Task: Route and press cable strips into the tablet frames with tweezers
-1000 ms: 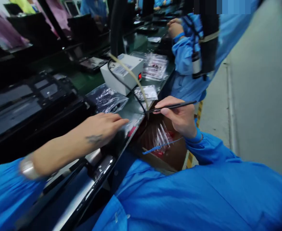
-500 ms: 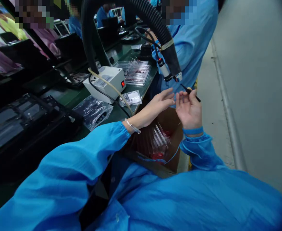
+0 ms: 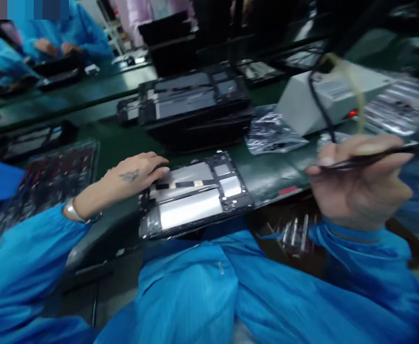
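An opened tablet-like device (image 3: 191, 205) lies on the green bench in front of me, its inside up with silvery panels and dark flat cables. My left hand (image 3: 134, 174) reaches over its upper left corner, fingers extended and thumb a little apart; whether the fingertips press on it is hard to see. To the right, above the bench edge, my right hand (image 3: 360, 186) is raised palm up. Its fingers close on slim black tweezers (image 3: 370, 156), blurred by motion.
Behind the device stand stacked similar units (image 3: 191, 102). A silvery bag (image 3: 272, 134) and a white box (image 3: 331, 91) with a hose and red switch sit right of them. A clear tray of parts (image 3: 55, 177) lies left. Below the edge is a carton (image 3: 302, 234). Co-workers sit across.
My view has swung left to the bench. My hands, close together over the carton before, are now far apart: the left at the device, the right still holding the tweezers.
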The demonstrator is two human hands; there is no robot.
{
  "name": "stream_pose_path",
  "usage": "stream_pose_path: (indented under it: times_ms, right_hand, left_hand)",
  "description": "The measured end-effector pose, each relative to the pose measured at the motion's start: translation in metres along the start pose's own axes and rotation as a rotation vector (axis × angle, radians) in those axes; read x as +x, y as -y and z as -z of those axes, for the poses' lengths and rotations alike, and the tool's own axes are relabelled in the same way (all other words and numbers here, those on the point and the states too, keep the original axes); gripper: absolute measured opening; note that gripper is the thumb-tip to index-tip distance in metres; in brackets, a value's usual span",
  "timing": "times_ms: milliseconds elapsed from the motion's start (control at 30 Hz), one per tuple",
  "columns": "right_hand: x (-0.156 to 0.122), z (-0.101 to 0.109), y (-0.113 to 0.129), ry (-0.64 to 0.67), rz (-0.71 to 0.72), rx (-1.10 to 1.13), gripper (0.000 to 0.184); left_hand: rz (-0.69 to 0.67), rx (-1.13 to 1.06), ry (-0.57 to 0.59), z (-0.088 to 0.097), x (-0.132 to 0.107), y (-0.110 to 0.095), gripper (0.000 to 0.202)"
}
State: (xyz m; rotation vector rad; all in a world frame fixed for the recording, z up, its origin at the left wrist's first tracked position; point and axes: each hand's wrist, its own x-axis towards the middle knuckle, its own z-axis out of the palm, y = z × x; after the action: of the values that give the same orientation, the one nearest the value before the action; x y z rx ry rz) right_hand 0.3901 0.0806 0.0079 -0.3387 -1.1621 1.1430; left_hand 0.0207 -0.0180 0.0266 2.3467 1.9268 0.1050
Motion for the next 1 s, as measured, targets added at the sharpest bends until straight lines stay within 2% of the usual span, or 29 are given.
stream_pose_path:
  times_ms: [67, 133, 200, 267, 400, 533, 700, 833, 1000]
  right_hand:
    - [0.008, -0.054, -0.022, 0.317, 0.032, -0.041, 0.019]
    - [0.014, -0.097, -0.045, 0.535, 0.002, -0.125, 0.018]
    - [0.018, -0.127, -0.066, 0.661, -0.054, -0.265, 0.021]
    - [0.020, -0.142, -0.084, 0.726, -0.108, -0.390, 0.028]
    - [0.020, -0.138, -0.102, 0.748, -0.215, -0.516, 0.031]
    - [0.018, -0.123, -0.099, 0.747, -0.293, -0.588, 0.023]
    - [0.017, -0.120, -0.094, 0.788, -0.234, -0.677, 0.018]
    - [0.016, -0.121, -0.093, 0.830, -0.188, -0.698, 0.016]
    - [0.016, -0.122, -0.094, 0.854, -0.173, -0.713, 0.015]
  left_hand:
    - [0.014, -0.057, 0.058, -0.013, -0.014, 0.015, 0.049]
    - [0.014, -0.130, -0.008, -0.026, -0.021, 0.017, 0.048]
    - [0.020, -0.183, -0.065, -0.035, -0.025, 0.013, 0.045]
    - [-0.006, -0.244, -0.082, -0.041, -0.030, 0.010, 0.042]
    - [-0.056, -0.339, -0.094, -0.048, -0.044, 0.011, 0.039]
    - [-0.015, -0.387, -0.089, -0.048, -0.048, 0.009, 0.039]
    - [-0.028, -0.356, -0.132, -0.055, -0.045, 0.010, 0.041]
    - [-0.050, -0.341, -0.121, -0.064, -0.046, 0.016, 0.044]
    - [-0.045, -0.340, -0.109, -0.064, -0.048, 0.018, 0.046]
